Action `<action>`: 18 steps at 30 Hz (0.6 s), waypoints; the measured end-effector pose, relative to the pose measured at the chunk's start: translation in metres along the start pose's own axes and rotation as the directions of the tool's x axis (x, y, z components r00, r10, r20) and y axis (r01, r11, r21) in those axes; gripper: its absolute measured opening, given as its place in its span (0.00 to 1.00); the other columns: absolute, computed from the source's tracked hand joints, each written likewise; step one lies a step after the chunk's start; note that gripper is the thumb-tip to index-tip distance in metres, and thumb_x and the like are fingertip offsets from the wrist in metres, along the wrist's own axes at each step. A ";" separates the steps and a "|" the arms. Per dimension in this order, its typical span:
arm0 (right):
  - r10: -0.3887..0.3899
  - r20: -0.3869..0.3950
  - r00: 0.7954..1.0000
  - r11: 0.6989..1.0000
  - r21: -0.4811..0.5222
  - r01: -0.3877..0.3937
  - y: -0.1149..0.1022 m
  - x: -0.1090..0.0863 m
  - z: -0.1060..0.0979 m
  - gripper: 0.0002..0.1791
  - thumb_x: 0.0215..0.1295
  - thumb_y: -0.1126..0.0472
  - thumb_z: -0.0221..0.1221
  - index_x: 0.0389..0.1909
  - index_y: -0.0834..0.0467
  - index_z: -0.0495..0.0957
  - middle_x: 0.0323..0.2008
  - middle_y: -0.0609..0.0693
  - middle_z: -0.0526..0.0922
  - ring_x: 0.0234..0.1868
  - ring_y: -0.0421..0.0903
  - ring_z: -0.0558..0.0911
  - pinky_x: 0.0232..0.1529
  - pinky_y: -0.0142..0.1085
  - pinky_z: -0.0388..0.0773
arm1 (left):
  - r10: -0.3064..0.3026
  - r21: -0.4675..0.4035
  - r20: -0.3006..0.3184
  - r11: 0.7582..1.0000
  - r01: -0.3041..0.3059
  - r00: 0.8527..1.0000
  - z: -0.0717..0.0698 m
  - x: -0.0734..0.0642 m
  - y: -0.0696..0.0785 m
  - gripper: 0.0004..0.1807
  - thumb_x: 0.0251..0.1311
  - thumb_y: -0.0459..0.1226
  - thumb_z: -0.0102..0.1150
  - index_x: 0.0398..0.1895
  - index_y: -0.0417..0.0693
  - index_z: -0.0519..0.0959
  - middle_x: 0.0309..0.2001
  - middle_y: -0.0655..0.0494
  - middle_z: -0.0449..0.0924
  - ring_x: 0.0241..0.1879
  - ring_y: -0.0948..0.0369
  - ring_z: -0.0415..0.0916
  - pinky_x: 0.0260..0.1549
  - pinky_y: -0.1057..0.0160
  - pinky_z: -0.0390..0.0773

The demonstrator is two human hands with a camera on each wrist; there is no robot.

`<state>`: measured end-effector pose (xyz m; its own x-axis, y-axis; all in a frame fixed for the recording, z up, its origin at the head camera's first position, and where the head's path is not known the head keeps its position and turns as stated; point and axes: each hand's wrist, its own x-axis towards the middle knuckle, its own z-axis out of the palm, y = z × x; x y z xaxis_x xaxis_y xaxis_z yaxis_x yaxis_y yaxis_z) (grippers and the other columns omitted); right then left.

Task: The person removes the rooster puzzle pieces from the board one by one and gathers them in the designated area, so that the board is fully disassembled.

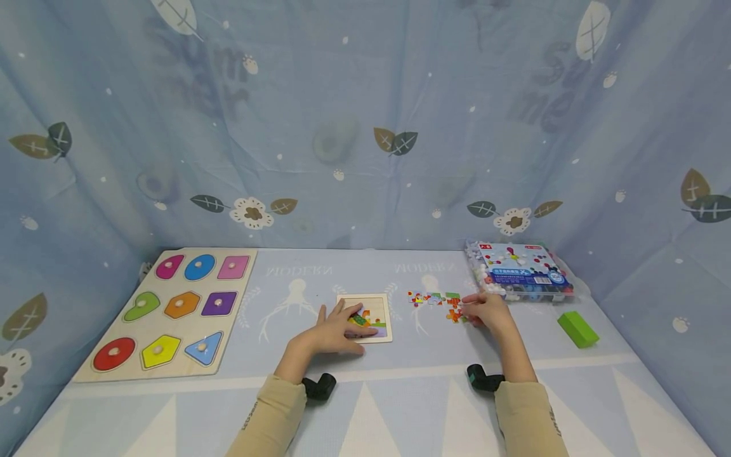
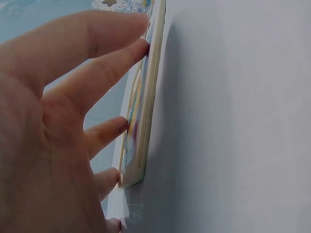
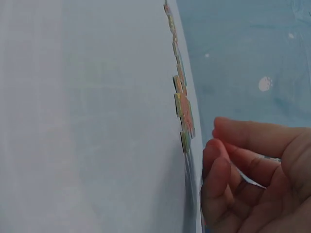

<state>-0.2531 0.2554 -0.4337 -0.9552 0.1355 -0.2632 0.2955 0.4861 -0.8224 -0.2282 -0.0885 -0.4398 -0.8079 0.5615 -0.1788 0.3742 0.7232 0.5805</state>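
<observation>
My left hand (image 1: 331, 333) lies with spread fingers over a small wooden-framed jigsaw puzzle (image 1: 386, 317). In the left wrist view, its fingertips (image 2: 121, 125) touch the puzzle's face and edge. Coloured picture parts show inside the frame; my hand covers some of them. To the right, loose jigsaw pieces (image 1: 454, 303) lie in a ragged group on the table. My right hand (image 1: 488, 311) is at the right end of that group, fingers loosely bent. The right wrist view shows the pieces (image 3: 184, 109) beside this hand (image 3: 252, 174), with nothing visible between thumb and fingers.
A large wooden shape board (image 1: 228, 311) with knobbed coloured shapes lies at the left. Behind my right hand is a clear plastic box (image 1: 520, 271) with small parts and a printed label. A green block (image 1: 578, 329) lies at the right. A patterned curtain (image 1: 365, 127) hangs behind the table.
</observation>
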 end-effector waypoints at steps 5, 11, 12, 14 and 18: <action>-0.074 0.017 0.997 0.996 0.058 0.073 -0.003 -0.001 0.001 0.19 0.60 0.63 0.58 0.49 0.70 0.74 0.26 0.46 0.79 0.28 0.40 0.75 0.32 0.32 0.74 | -0.001 -0.007 -0.007 1.000 0.001 1.000 0.001 0.001 -0.001 0.24 0.50 0.49 0.63 0.54 0.63 0.78 0.72 0.52 0.48 0.71 0.43 0.28 0.61 0.37 0.25; -0.133 0.048 0.990 0.984 0.124 0.126 -0.009 -0.002 0.005 0.20 0.61 0.64 0.58 0.51 0.72 0.73 0.29 0.46 0.81 0.29 0.39 0.77 0.32 0.31 0.75 | 0.014 -0.015 -0.014 1.000 -0.014 1.000 0.000 0.000 0.000 0.23 0.51 0.48 0.63 0.53 0.62 0.78 0.72 0.51 0.48 0.70 0.42 0.29 0.61 0.36 0.25; -0.139 0.049 0.989 0.983 0.124 0.132 -0.010 -0.003 0.007 0.20 0.61 0.64 0.58 0.51 0.72 0.73 0.29 0.47 0.81 0.29 0.39 0.77 0.32 0.31 0.75 | 0.017 -0.017 -0.015 1.000 -0.017 1.000 0.000 -0.001 0.000 0.23 0.51 0.47 0.63 0.53 0.62 0.78 0.72 0.51 0.49 0.70 0.42 0.29 0.61 0.36 0.25; -0.147 0.048 0.988 0.982 0.125 0.140 -0.013 -0.003 0.009 0.19 0.62 0.64 0.57 0.50 0.72 0.73 0.29 0.47 0.81 0.28 0.39 0.76 0.31 0.31 0.74 | 0.021 -0.021 -0.015 1.000 -0.021 1.000 -0.001 -0.001 0.000 0.22 0.51 0.47 0.63 0.53 0.62 0.79 0.72 0.51 0.49 0.70 0.42 0.29 0.61 0.36 0.25; -0.150 0.050 0.987 0.981 0.133 0.142 -0.017 -0.003 0.014 0.19 0.62 0.64 0.57 0.50 0.72 0.73 0.30 0.49 0.81 0.29 0.40 0.77 0.32 0.32 0.75 | 0.035 -0.031 -0.019 0.999 -0.036 0.999 -0.002 -0.002 0.001 0.24 0.52 0.47 0.62 0.55 0.59 0.77 0.71 0.49 0.49 0.70 0.40 0.30 0.60 0.35 0.26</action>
<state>-0.2552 0.2341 -0.4258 -0.9866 0.0182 -0.1619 0.1565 0.3813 -0.9111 -0.2272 -0.0901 -0.4375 -0.8029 0.5786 -0.1431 0.3885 0.6901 0.6106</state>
